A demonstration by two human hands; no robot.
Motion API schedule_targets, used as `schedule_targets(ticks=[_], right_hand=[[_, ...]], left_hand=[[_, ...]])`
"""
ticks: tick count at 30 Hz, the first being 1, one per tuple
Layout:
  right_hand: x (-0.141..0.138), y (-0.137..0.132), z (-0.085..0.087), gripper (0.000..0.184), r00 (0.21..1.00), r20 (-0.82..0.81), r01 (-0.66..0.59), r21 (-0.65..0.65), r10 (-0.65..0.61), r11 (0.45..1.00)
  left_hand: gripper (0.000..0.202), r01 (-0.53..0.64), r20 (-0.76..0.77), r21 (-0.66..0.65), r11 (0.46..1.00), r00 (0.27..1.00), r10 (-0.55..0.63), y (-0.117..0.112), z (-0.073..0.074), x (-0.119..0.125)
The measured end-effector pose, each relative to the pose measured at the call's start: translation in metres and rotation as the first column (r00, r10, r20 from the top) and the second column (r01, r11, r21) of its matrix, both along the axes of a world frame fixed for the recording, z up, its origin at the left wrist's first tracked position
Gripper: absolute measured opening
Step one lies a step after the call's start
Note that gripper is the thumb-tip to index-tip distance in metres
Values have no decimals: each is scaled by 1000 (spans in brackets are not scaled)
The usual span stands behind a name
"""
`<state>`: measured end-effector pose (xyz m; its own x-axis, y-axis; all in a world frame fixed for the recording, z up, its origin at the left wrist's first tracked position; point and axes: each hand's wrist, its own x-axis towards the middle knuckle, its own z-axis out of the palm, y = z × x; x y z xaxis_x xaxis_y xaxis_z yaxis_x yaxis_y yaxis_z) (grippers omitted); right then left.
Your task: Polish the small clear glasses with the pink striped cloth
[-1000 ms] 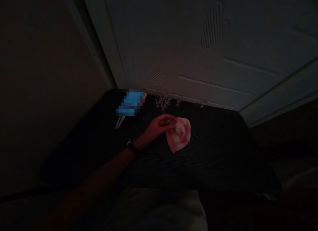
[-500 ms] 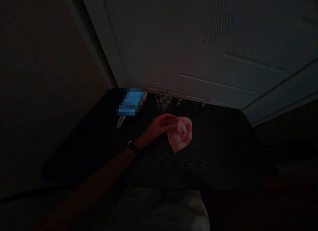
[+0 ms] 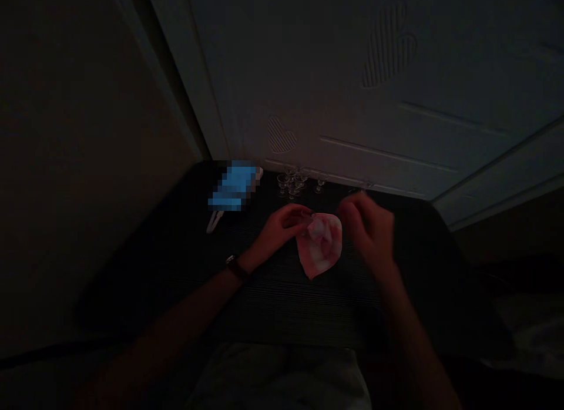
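Note:
My left hand (image 3: 284, 223), with a dark watch on its wrist, is closed around a small clear glass (image 3: 307, 214) at the edge of a pink-and-white checked cloth (image 3: 321, 248). The cloth lies crumpled on the dark table, bunched up near the glass. Just right of the cloth, my right hand (image 3: 368, 225) hovers with its fingers curled together. It is dim and slightly blurred, and whatever its fingertips may hold is hidden.
A cluster of small stemmed glasses (image 3: 291, 184) stands at the back of the black table (image 3: 282, 304), with a single glass (image 3: 320, 185) beside it. To the left, a lit blue screen (image 3: 233, 187) rests on a stand. A pale panel with hearts (image 3: 282, 135) rises behind.
My right hand has come into view from the right and is now beside the cloth. The left hand keeps its hold on the glass. The view has tilted slightly.

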<state>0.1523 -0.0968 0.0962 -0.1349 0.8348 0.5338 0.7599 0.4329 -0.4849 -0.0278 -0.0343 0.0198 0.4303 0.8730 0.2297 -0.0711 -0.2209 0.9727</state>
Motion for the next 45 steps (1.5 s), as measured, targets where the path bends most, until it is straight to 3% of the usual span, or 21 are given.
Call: schedule_targets(ticks=[6, 10, 18, 23, 29, 39, 45], right_hand=[[-2, 27, -64, 28, 981, 192, 69, -200, -30, 977], [-6, 29, -80, 30, 980, 191, 101, -233, -56, 967], [-11, 26, -75, 20, 987, 103, 145, -199, -127, 969], [-9, 23, -75, 28, 993, 21, 119, -145, -117, 982], [-5, 23, -79, 37, 978, -40, 200, -93, -205, 975], [-17, 16, -64, 26, 977, 213, 50, -173, -12, 984], [-23, 18, -66, 10, 973, 228, 25, -181, 17, 983]], left_hand=[[32, -115, -197, 78, 990, 972, 129, -2, -2, 1], [31, -141, -223, 75, 987, 962, 155, -4, -3, 1], [33, -151, -204, 51, 987, 966, 159, -5, -4, 0], [32, -164, -192, 49, 985, 966, 170, -4, -2, -1], [34, -148, -185, 43, 988, 971, 154, -4, -2, -1], [35, -184, -191, 35, 982, 964, 187, -3, -2, -1], [33, -198, -195, 50, 979, 959, 204, -2, 0, -2]])
